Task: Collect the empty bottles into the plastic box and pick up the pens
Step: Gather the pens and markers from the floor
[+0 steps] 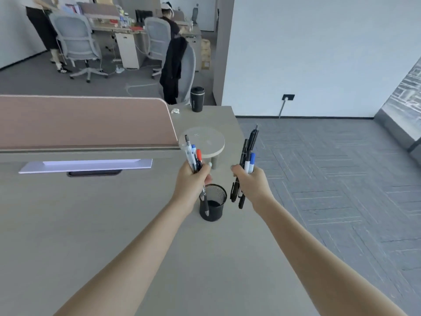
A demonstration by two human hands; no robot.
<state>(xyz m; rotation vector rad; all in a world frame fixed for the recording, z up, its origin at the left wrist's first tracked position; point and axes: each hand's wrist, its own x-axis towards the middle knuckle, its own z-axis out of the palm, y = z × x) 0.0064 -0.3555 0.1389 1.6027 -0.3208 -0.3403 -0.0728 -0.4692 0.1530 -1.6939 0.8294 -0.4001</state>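
Beige desk [91, 224]: its right edge runs just beside the right forearm, with grey carpet beyond; bare surface lies left of the left hand.
Pink partition [84, 120]: stands along the far edge, beyond and left of the left hand.
Left hand [192, 179]: fingers curled round a bundle of pens [193, 156], tips up, one blue cap and one red cap showing; one black pen hangs down from the fist into the holder.
Right hand [251, 182]: fingers wrapped round a second bunch of pens [248, 160], mostly black, two with blue caps, ends sticking out above and below the fist.
Mesh pen holder [213, 202]: black, upright on the desk, below and between the two hands, near the desk's right edge.
Round stand [202, 142]: just beyond the hands.
Black tumbler [197, 99]: at the far corner, well beyond both hands.
Writing: white print on the tumbler and pen barrels, too small to read.
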